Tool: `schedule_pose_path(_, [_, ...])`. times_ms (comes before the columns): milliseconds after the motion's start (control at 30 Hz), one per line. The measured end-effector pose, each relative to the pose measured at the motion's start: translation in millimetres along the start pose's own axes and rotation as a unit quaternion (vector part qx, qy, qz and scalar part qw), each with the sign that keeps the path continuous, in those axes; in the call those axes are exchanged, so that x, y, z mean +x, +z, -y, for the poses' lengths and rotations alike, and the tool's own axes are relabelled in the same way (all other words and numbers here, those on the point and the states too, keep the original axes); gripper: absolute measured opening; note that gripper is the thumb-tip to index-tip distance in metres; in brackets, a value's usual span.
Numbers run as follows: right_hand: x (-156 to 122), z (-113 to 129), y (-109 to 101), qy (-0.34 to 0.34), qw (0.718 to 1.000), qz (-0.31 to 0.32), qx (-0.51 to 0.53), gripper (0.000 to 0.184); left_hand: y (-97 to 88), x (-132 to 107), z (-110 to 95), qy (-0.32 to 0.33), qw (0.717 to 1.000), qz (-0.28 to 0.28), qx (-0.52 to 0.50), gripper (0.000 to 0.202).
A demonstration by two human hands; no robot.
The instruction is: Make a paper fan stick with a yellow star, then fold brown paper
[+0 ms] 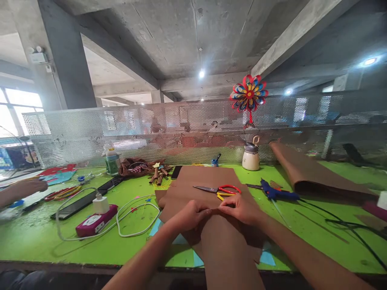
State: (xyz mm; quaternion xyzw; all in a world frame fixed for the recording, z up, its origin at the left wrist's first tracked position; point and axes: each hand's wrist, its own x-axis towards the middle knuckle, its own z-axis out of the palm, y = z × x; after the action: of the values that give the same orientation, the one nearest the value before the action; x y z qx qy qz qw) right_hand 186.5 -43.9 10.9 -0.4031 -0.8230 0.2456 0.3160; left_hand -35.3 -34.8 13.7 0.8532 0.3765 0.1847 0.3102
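Observation:
A sheet of brown paper (225,245) curves down over the front edge of the table, and both hands pinch its upper edge. My left hand (195,215) is closed on the left part of that edge. Close beside it, my right hand (237,209) grips the same edge between thumb and fingers. Under and beyond them lies more brown paper (193,179), flat on the table. Scissors (216,189) with red and yellow handles rest on it, just past my right hand. Pieces of light blue paper (267,257) stick out from underneath.
A blue glue gun (276,192) with a black cord lies right, before a large folded brown sheet (314,173). A cream bottle (250,157) stands at the back. Left are a purple power block (96,221), a white cable (119,225) and phones. Another person's hand (27,189) is far left.

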Motion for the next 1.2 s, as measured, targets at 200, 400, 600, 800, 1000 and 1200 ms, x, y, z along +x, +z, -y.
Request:
schedule_pose_path(200, [-1,4,7,-0.065,0.995,0.023,-0.067,0.024,8.4,9,8,0.062,0.997,-0.022,0.045,0.034])
schedule_pose_path(400, [-1,1,8,-0.052,0.997,0.026,-0.045,0.029,0.1,4,4,0.026,0.999,0.017,0.023,0.039])
schedule_pose_path(600, [-1,0,3,-0.016,1.0,0.018,-0.01,0.027,-9.5,-4,-9,0.005,0.999,0.038,0.027,0.039])
schedule_pose_path(800, [2,-3,-7,0.028,0.999,0.003,0.031,0.028,-9.5,-4,-10,0.003,1.0,0.016,0.011,0.031])
schedule_pose_path(1000, [3,-3,-9,0.048,0.998,-0.001,0.05,0.029,-9.8,-1,-1,-0.015,1.0,-0.022,0.012,0.024])
schedule_pose_path(1200, [2,-8,-9,0.037,0.995,0.009,0.094,0.029,-11.4,1,8,-0.023,0.999,-0.034,-0.014,0.02])
